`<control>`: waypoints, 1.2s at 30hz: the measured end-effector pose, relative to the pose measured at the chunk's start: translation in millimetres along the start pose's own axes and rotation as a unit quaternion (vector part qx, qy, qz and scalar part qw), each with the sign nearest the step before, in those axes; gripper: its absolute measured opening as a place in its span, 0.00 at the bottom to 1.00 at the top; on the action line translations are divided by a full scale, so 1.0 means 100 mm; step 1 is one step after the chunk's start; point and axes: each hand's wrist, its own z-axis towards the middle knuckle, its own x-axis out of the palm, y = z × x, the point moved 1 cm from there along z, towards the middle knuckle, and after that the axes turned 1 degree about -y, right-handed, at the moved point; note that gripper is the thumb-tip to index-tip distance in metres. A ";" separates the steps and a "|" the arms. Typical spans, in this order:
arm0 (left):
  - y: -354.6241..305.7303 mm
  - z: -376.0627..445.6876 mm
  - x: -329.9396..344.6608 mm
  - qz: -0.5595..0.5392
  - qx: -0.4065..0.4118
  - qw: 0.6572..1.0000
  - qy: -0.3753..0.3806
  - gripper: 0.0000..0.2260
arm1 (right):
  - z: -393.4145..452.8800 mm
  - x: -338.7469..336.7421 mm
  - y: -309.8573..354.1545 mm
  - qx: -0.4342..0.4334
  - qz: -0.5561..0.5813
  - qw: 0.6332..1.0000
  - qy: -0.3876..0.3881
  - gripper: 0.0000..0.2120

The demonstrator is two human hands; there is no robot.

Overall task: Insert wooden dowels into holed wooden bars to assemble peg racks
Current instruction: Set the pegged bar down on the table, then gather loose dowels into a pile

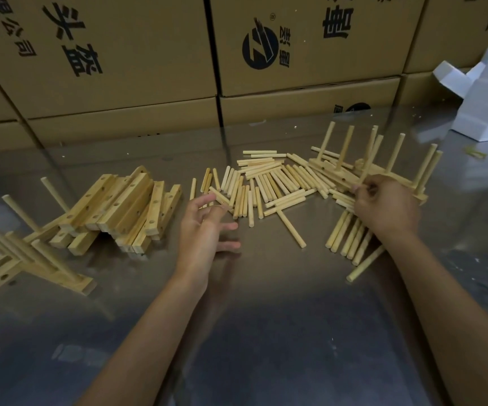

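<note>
Right hand [383, 205] is hiding its fingertips, pinching a dowel [367, 159] in a rack; left hand [204, 227] is hovering, fingers spread.

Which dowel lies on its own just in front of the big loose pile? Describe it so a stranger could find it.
Start at the pile of loose dowels in the middle of the steel table, between the two hands. From the pile's near edge one lone dowel slants toward the viewer and to the right. Unlike its neighbours, it lies almost clear of the heap on bare metal.
</note>
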 end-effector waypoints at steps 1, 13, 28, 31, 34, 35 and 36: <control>0.00 0.00 0.00 -0.001 0.000 1.000 -0.001 0.12 | -0.01 0.01 0.02 -0.013 0.004 1.000 0.005 0.09; 0.00 -0.04 0.05 0.046 0.036 0.998 0.006 0.10 | -0.20 0.22 0.28 -0.106 0.074 0.990 0.047 0.08; 0.37 -0.69 0.57 0.503 0.347 0.692 0.385 0.24 | -0.01 -0.18 -0.17 0.081 -0.061 0.991 -0.085 0.13; 0.39 -0.67 0.55 0.504 0.337 0.702 0.374 0.24 | -0.02 -0.14 -0.16 0.074 -0.060 0.994 -0.044 0.14; 0.39 -0.64 0.54 0.502 0.334 0.708 0.368 0.24 | -0.03 -0.12 -0.14 0.051 -0.060 0.996 -0.029 0.13; 0.39 -0.64 0.54 0.501 0.332 0.710 0.367 0.24 | -0.03 -0.12 -0.14 0.046 -0.059 0.997 -0.024 0.13; 0.39 -0.63 0.53 0.501 0.331 0.711 0.366 0.24 | -0.02 -0.11 -0.14 0.044 -0.054 0.997 -0.023 0.13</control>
